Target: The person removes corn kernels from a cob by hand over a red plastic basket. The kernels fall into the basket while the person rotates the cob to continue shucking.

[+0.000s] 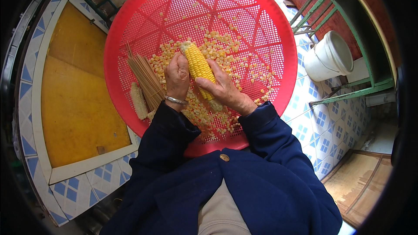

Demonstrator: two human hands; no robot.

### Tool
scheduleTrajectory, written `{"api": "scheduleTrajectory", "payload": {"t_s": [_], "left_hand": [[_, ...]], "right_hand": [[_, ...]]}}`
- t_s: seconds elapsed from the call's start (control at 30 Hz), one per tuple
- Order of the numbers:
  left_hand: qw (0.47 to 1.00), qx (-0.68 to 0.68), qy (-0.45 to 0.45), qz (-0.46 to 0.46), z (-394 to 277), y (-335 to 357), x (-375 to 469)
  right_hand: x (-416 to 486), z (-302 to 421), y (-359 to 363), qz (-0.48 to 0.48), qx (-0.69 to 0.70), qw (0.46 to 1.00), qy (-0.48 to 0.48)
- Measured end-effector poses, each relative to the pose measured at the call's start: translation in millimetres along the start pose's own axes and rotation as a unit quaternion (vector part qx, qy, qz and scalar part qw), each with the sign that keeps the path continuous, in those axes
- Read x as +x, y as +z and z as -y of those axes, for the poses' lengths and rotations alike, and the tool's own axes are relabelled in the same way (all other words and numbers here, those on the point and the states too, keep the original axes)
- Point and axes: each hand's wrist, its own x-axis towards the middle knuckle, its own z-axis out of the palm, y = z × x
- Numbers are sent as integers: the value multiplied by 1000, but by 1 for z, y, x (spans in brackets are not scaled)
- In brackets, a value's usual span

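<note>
A yellow ear of corn [198, 63] slants across the middle of a round red plastic sieve basket [114, 55]. Its upper tip is pale and its lower end shows pale cob. My right hand [225, 86] grips the lower half, with the thumb across the kernels. Curled against the ear's upper left side is my left hand [178, 75], a metal bangle [176, 100] at its wrist; its fingertips are hidden. Loose corn kernels [220, 47] lie scattered under and around both hands. Left of my left hand rest a bundle of thin wooden sticks [145, 75] and a stripped corncob [138, 101].
At the right, a white plastic bucket [329, 57] stands beside a green metal frame [351, 96] on blue-and-white tiles [303, 117]. A yellow panel with a white border [78, 104] is on the left. A wooden board [356, 182] lies at lower right.
</note>
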Motion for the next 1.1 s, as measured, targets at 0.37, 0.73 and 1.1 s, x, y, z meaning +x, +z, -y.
{"api": "scheduleTrajectory", "payload": {"t_s": [0.37,0.73,1.1], "left_hand": [[999,-41,-7,17,6,-1,2],[981,-158,-103,52,-15,0,-1],[999,-29,-24,33,-5,-1,-1]], "right_hand": [[1,1,-3,20,58,998,27],[2,1,-1,18,90,996,9],[2,-1,-2,18,93,995,22]]}}
